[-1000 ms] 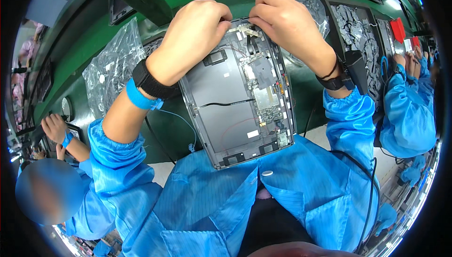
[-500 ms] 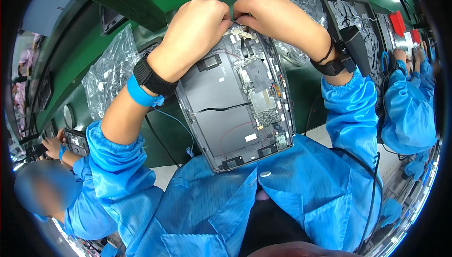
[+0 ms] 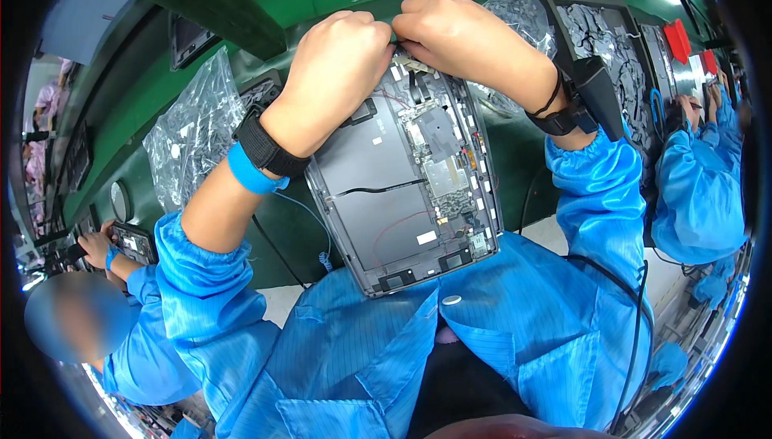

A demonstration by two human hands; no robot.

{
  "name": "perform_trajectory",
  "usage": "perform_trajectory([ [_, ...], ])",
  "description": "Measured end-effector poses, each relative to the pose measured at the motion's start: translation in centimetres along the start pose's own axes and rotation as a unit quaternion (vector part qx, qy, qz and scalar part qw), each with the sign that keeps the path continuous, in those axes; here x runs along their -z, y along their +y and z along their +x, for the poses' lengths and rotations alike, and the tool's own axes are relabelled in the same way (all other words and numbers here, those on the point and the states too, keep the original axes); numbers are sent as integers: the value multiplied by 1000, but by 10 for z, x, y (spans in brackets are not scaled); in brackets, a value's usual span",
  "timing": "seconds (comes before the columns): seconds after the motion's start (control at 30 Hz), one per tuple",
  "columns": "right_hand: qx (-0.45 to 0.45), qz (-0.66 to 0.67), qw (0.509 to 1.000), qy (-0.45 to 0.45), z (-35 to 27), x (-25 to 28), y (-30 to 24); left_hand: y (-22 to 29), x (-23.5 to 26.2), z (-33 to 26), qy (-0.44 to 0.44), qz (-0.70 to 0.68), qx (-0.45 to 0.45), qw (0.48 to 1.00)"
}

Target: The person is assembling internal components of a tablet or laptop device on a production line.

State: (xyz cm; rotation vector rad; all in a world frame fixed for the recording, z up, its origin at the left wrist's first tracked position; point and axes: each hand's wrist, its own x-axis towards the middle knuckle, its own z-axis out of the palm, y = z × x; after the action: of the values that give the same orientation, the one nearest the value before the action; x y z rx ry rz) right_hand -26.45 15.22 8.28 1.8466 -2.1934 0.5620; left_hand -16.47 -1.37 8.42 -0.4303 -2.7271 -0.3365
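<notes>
Both hands shifted slightly up-frame since earlier. Left hand [image 3: 338, 69] and right hand [image 3: 458, 37] pinch together at open tablet chassis [image 3: 402, 190] top edge (pinched part hidden); chassis extends below grip.

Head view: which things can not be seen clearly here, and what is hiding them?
- Far edge of the open tablet chassis: covered by the left hand and right hand.
- Whatever the fingertips pinch: hidden between the two hands.
- Contents of the clear plastic bag: too small, lost in glare.
- Small device held by the co-worker on the left: too small, bent by the fisheye rim.
</notes>
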Motion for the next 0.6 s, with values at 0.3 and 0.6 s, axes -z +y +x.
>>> perform_trajectory([
  [0.3,-10,14,997,71,-28,42,-22,3,28,-10,25,-82,37,996],
  [0.6,16,-150,983,-104,-81,46,-104,2,30,-18,37,-84,69,993],
])
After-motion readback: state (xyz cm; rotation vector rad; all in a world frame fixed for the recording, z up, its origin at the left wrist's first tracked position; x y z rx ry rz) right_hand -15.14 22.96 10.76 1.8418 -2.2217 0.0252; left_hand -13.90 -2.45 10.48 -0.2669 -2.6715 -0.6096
